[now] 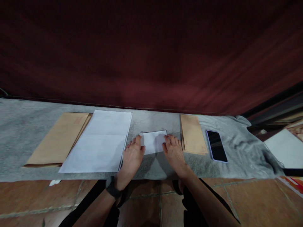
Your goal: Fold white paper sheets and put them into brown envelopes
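Observation:
A small folded sheet of white paper (153, 142) lies on the grey cloth between my two hands. My left hand (133, 152) holds its left end, with the thumb and forefinger at the edge. At the opposite end, my right hand (174, 152) grips the paper in the same way, fingers bent. Left of my left hand is a stack of large white paper sheets (99, 142), with a crease across the top one. Close by my right hand lie several small brown envelopes (193, 134), stacked slightly askew.
Large brown envelopes (56, 137) lie at the left, partly under the white sheets. A phone (216, 146) with a dark screen rests at the right. The grey cloth (243, 146) wrinkles there. A dark red curtain-like surface (151, 63) rises behind; tiled floor (255, 198) lies below.

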{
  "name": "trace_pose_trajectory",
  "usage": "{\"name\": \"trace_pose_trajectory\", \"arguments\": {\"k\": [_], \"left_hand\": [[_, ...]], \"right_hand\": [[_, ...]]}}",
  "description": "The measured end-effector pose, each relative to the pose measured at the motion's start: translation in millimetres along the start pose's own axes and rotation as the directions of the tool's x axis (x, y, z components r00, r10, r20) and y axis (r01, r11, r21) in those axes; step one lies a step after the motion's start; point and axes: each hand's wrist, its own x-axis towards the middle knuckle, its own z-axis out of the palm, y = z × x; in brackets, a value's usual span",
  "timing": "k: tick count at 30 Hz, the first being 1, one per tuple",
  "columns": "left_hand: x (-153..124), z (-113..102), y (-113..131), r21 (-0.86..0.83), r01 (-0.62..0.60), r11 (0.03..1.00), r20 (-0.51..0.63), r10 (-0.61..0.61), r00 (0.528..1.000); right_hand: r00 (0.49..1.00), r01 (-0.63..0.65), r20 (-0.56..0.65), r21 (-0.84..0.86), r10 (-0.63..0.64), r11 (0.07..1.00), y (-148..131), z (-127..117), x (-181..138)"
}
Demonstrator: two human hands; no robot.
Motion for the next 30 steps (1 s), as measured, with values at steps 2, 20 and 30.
{"name": "trace_pose_trajectory", "arguments": {"k": [2, 20, 30], "left_hand": [[-7, 10, 6, -0.107, -0.158, 0.982, -0.136, 0.143, 0.980], [-38, 62, 0, 0.152, -0.412, 0.898, -0.156, 0.434, 0.887], [-34, 57, -5, 0.199, -0.334, 0.921, -0.137, 0.364, 0.921]], "right_hand": [[0.998, 0.066, -0.004, 0.156, -0.066, 0.986, -10, 3, -6], [0.957, 0.218, 0.160, 0.155, -0.242, 0.964, -17, 21, -38], [0.960, 0.279, 0.005, -0.059, -0.280, 0.958, 1, 30, -41]]}}
